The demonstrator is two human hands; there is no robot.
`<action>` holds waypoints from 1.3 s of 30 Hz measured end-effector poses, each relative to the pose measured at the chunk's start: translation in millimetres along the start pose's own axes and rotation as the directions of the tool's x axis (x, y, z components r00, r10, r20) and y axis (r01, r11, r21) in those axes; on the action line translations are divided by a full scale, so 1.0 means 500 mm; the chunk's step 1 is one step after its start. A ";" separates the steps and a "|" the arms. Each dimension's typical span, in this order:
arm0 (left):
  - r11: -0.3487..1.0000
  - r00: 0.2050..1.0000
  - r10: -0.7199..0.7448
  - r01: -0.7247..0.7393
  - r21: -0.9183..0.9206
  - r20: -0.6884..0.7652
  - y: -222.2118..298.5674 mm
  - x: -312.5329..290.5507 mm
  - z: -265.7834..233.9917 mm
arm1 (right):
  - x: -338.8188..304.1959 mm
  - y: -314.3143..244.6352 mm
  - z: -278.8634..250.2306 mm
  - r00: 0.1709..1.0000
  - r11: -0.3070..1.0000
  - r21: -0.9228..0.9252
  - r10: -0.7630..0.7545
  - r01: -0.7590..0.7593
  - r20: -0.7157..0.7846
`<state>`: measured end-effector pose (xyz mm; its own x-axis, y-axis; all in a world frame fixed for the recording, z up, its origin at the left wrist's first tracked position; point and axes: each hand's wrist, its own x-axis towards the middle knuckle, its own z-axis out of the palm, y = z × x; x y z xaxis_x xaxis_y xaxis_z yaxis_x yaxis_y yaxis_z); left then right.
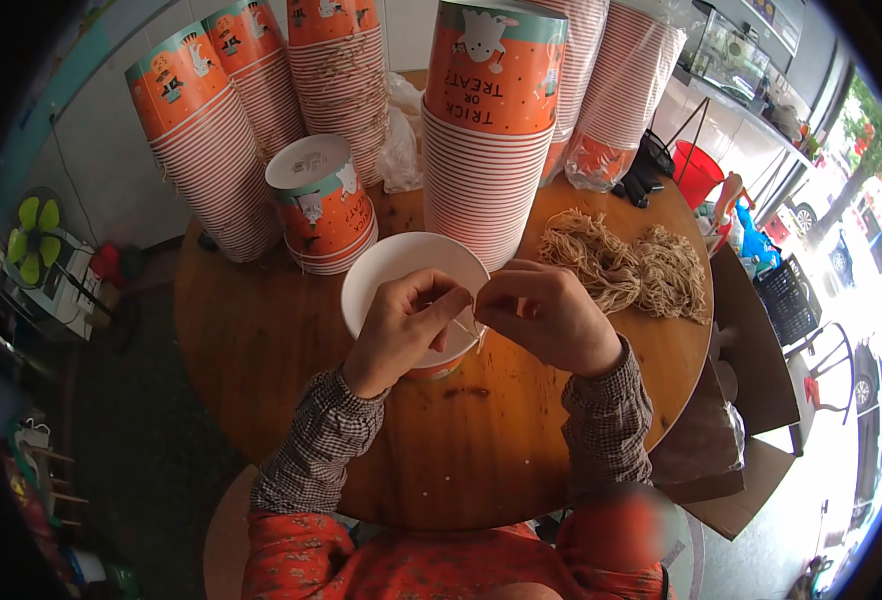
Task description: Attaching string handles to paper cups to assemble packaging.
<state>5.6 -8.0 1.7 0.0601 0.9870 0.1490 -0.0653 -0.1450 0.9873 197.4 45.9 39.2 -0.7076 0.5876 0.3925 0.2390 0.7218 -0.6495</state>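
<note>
Head view: left hand [401, 320] and right hand [556, 310], fingertips pinched closed, work thin string [480, 341] over the bucket's [376, 275] right rim; threading or knotting, it seems; next likely calls for snugging it; string pile [621, 268] right of the bucket.

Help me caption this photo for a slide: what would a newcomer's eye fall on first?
Tall stacks of orange-and-white buckets crowd the table's far side. Nearer, the left hand and right hand pinch a cord over an open bucket's right side. A tan cord heap lies farther right.
</note>
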 end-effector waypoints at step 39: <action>0.998 0.993 -0.067 0.068 -0.007 0.102 -0.002 0.002 0.000 | 0.016 0.026 0.028 0.981 0.962 0.223 0.178 -0.159 -0.071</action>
<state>5.9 -6.8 0.8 0.1657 0.9823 0.0876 -0.0683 -0.0771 0.9947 185.5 54.6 24.7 -0.6047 0.7313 0.3156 0.1938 0.5194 -0.8322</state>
